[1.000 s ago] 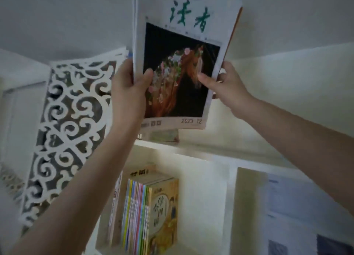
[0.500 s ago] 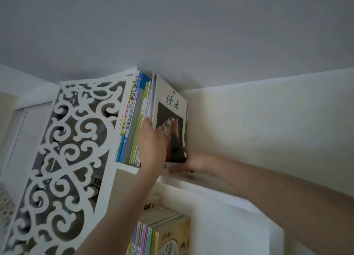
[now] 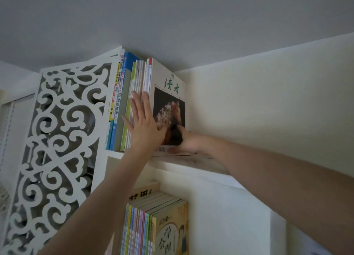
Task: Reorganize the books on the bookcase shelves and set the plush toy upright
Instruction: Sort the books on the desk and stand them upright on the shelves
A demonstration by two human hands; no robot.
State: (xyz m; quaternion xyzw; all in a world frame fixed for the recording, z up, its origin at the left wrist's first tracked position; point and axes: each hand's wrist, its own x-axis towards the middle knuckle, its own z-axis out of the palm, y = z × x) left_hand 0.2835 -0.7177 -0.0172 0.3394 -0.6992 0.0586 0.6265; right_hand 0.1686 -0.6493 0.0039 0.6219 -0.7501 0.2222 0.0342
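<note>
On the top shelf of the white bookcase (image 3: 191,168), the row of thin upright books (image 3: 122,105) is standing spines-out. The white magazine with a dark horse photo (image 3: 168,109) is closing its right end, long axis vertical, cover facing right. The left hand (image 3: 143,124), fingers straight, is pressing the spines; the right hand (image 3: 186,141) is bracing the cover, finger curl unclear.

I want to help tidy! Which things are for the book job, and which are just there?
For the job: magazine, top-shelf books, lower-shelf books, left hand, right hand.
Just there: carved white panel, wall.
No plush toy shows.
</note>
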